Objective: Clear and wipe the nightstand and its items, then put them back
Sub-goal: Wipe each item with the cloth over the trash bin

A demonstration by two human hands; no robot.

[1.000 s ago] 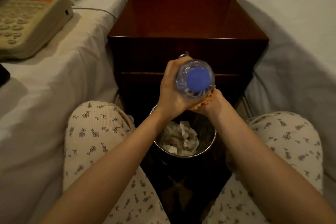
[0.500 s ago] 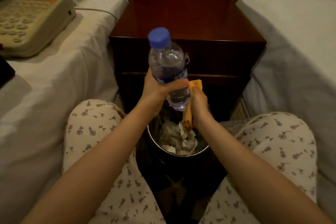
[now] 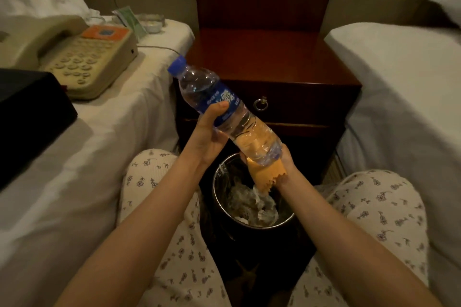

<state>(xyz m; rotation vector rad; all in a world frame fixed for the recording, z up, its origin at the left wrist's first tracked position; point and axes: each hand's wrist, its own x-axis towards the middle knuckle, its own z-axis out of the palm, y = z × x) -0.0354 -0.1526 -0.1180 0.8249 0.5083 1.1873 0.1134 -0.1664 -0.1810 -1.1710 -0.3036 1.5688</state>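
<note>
Since half a second ago the bottle (image 3: 239, 117) has tipped from upright to slanting, cap toward 10 o'clock, base toward 4. The left hand (image 3: 207, 134) grasps its labelled middle; the right hand (image 3: 288, 159) clasps the orange cloth (image 3: 262, 177) around its base. Both hover over the bin (image 3: 215, 187), at 6 o'clock from the table (image 3: 269, 57).

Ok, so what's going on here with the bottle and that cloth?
A seated person is wiping a water bottle. The left hand grips it around the label, tilted with the blue cap up and to the left. The right hand holds an orange cloth wrapped round its base. All this is above a waste bin in front of the nightstand. A telephone sits on the bed to the left.
</note>
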